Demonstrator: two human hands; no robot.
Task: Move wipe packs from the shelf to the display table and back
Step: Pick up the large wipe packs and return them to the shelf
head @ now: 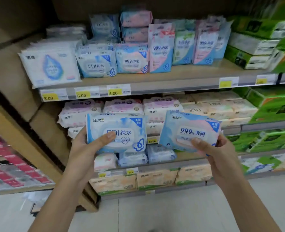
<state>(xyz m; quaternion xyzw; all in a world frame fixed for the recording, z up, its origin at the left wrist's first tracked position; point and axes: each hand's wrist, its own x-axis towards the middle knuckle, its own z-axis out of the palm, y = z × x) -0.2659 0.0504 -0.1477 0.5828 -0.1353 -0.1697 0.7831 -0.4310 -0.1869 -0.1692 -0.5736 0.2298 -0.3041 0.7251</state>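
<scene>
My left hand (86,148) grips a blue and white EDI wipe pack (121,126) by its lower left corner, thumb across the front. My right hand (213,151) holds a blue and pink 99.9% wipe pack (188,129) by its lower right edge, tilted slightly. Both packs hang in front of the middle shelf. On the upper shelf (155,81) stand matching packs: an EDI pack (96,64) and a 99.9% pack (131,59), with more stacked behind.
Green tissue boxes (263,41) fill the right side of the shelves. Pink-white packs (121,106) and beige Face tissue packs (218,108) lie on the middle shelf. A cardboard side panel (13,72) stands at left, with red packets (8,164) beyond it. Grey floor lies below.
</scene>
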